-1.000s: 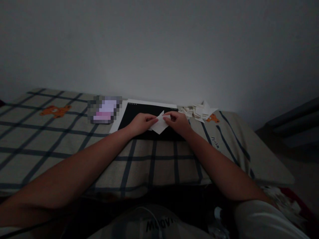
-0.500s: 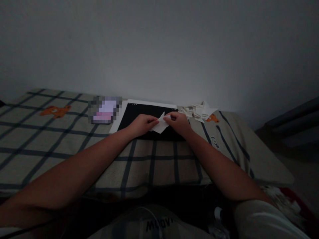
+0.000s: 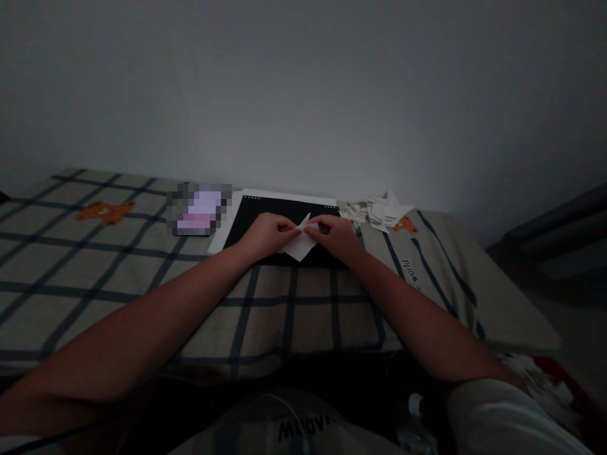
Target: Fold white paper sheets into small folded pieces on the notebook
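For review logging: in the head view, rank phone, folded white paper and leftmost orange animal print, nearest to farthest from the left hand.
1. Folded white paper: held by the left hand.
2. Phone: left of that hand.
3. Orange animal print: farther left on the cloth.

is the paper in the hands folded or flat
Folded: the paper shows a narrow, pointed flap between left hand and right hand.

A phone (image 3: 202, 212), its lit screen blurred, lies on a checked cloth (image 3: 289, 319), right of an orange bear print (image 3: 105, 213). A grey wall (image 3: 303, 95) rises behind; a white-capped bottle (image 3: 414, 407) shows dimly below.
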A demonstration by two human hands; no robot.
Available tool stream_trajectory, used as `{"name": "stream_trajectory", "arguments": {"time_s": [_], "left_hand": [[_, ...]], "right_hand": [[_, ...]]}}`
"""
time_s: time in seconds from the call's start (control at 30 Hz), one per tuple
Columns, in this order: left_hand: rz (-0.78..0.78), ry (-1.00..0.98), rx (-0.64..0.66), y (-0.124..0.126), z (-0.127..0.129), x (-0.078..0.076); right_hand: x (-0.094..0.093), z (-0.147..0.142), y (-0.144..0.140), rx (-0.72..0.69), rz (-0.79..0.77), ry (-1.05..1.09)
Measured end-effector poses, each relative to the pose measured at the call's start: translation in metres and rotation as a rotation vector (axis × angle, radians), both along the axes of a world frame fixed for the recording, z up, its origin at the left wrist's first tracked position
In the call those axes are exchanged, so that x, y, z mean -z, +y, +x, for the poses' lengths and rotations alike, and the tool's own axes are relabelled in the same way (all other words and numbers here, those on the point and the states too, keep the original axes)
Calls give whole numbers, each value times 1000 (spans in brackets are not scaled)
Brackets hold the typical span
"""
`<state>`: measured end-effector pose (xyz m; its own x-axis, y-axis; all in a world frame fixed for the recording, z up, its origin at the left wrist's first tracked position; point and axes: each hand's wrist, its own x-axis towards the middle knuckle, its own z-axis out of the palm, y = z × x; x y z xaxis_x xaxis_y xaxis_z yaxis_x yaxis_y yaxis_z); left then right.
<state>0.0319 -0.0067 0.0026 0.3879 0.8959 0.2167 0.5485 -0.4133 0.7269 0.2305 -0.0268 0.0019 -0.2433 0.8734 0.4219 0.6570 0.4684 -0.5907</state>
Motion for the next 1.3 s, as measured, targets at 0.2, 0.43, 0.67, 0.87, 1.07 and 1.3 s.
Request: {"name": "stream_trajectory", "arguments": {"time_s": [0.2, 0.43, 0.67, 0.87, 1.07, 1.3], "left_hand": [[4, 25, 26, -4, 1, -3], [0, 26, 70, -3, 2, 2], [-104, -19, 191, 1, 0, 2], [-92, 18, 118, 1, 0, 1], [-82, 14, 112, 0, 0, 0], [-112, -8, 158, 1, -1, 2]], "right_hand": [[0, 1, 2, 13, -24, -11], [1, 2, 5, 32, -122, 16], [0, 7, 8, 72, -118, 6], [1, 4, 5, 58, -86, -15], [3, 2, 5, 70, -70, -2], [2, 6, 7, 84, -74, 2]]}}
